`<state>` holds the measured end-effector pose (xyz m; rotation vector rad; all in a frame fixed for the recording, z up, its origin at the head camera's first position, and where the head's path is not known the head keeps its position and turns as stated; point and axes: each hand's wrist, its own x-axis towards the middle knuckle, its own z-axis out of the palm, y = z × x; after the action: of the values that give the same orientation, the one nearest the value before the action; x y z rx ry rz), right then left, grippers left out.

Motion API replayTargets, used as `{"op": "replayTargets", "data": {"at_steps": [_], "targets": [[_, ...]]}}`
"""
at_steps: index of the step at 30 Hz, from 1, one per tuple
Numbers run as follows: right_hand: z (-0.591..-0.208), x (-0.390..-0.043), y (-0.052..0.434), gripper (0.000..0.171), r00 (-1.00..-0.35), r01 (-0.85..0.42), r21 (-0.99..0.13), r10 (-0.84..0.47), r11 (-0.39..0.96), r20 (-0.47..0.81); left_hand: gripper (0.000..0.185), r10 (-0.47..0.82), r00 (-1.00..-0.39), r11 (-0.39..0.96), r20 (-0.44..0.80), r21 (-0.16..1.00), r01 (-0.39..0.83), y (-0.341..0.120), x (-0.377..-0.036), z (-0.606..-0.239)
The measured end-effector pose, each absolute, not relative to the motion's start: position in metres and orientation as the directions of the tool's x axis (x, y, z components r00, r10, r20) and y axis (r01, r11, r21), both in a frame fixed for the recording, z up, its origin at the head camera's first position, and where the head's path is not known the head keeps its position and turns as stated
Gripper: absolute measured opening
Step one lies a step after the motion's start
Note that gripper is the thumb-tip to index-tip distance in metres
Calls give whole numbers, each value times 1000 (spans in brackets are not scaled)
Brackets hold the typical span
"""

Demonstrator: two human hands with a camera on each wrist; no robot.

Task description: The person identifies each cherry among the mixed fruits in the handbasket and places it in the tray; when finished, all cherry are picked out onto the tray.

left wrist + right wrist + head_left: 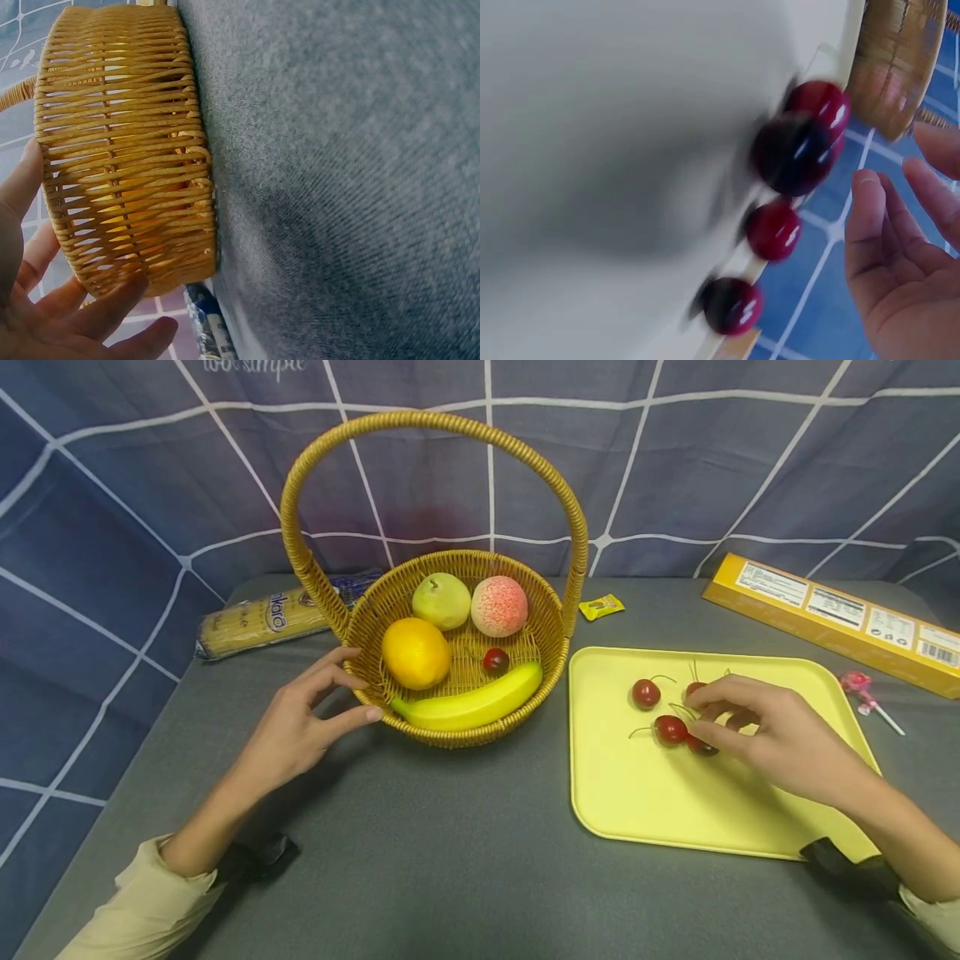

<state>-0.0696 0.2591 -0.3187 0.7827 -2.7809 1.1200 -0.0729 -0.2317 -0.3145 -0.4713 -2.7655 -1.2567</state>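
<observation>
A wicker basket (457, 652) with a tall arched handle is set on the grey surface (450, 843), and the left hand (303, 722) is placed against its near left rim, with the thumb and fingers spread and only lightly bent; the thumb tip is seen touching the weave, but nothing is gripped. In the left wrist view the fingers (105, 307) are shown lying along the outside of the basket wall (124, 142). Inside the basket an orange (415, 652), a pear (441, 600), a peach (498, 606), a banana (468, 704) and one cherry in the basket (495, 660) are held. Just right of the basket a yellow tray (652, 802) is laid flat, and four cherries (670, 728) are clustered in its upper middle part. The right hand (780, 735) is lowered over this cluster, its fingers bent and its fingertips brought beside the nearest fruit; whether a cherry or stem is actually pinched cannot be told, since the right wrist view is blurred by motion and there the fingers (900, 247) appear apart from the cherries. Behind the basket a packet of spaghetti (262, 620) is laid, a small yellow sachet (601, 606) is seen beside the handle base, a long yellow box (832, 618) is placed at the far right, and a pink lollipop (862, 687) lies just beyond the tray's right edge.
</observation>
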Motion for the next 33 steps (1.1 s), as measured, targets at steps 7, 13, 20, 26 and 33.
{"op": "replayTargets", "data": {"at_steps": [7, 13, 20, 26, 33], "targets": [[-302, -71, 215, 34, -803, -574, -641, -501, 509, 322, 25, 253, -949, 616, 186, 725, 306, -232, -73, -315], [-294, -76, 182, 30, -769, -623, -611, -525, 488, 364, 25, 252, -950, 616, 185, 727, 305, -231, -73, -315], [-287, -100, 147, 20, -685, -712, -557, -598, 428, 416, 25, 252, -948, 618, 192, 722, 310, -231, -74, -314], [-285, -124, 116, 20, -708, -657, -631, -626, 413, 327, 24, 251, -946, 619, 206, 717, 320, -232, -74, -314], [-288, -153, 89, 24, -746, -588, -606, -650, 536, 148, 24, 255, -943, 616, 214, 716, 329, -232, -74, -315]]}}
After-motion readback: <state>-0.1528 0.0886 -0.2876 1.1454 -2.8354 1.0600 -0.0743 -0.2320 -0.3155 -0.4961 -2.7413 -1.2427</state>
